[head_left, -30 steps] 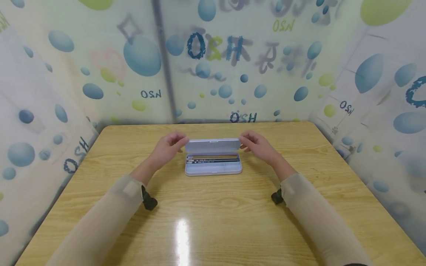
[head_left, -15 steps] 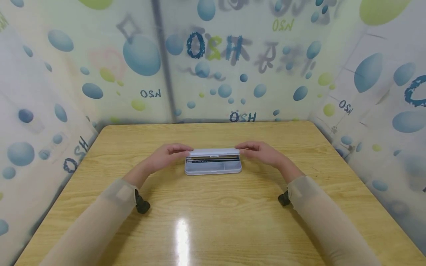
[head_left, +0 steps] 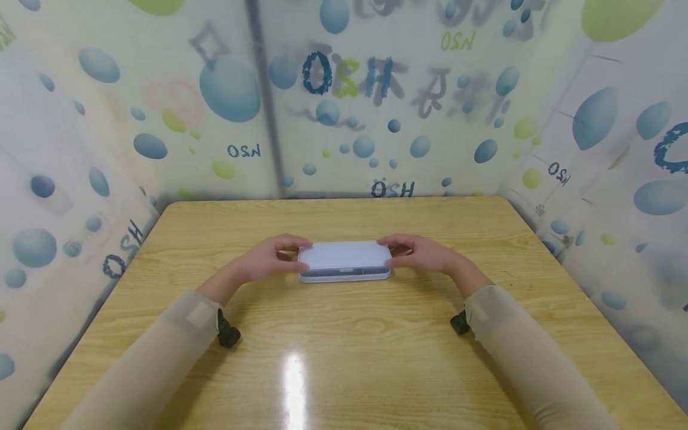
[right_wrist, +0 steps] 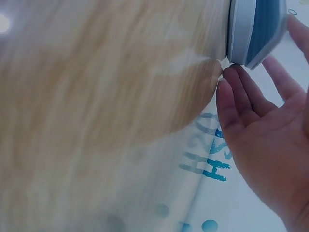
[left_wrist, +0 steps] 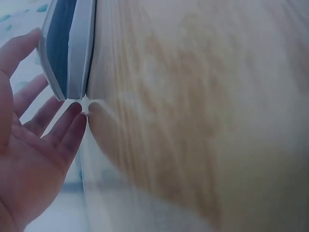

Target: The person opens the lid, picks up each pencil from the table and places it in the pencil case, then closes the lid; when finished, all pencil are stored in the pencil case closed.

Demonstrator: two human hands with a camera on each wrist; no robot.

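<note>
A pale, flat pencil case (head_left: 344, 255) lies on the table. Its lid is tilted down over the tray, leaving a narrow gap along the front. My left hand (head_left: 263, 258) holds the lid's left end, thumb at the front corner and index finger at the back corner. At the right end, my right hand (head_left: 421, 254) holds the lid in the same way. In the left wrist view, the thumb touches the lid edge of the case (left_wrist: 79, 48) while the lower fingers extend beneath its end. The right wrist view shows several fingers near the case's end (right_wrist: 244, 34). The lid hides the pencils.
The wooden table (head_left: 355, 346) has a bright light reflection near its front. Printed curtains with bubbles and lettering (head_left: 346, 77) enclose the back and both sides. A small black device (head_left: 228, 334) sits at the left wrist, and another (head_left: 460, 322) at the right.
The lid has swung forward and down from upright, covering the pencils seen before. Both hands have moved toward me with it. The tray of the case has stayed in place.
</note>
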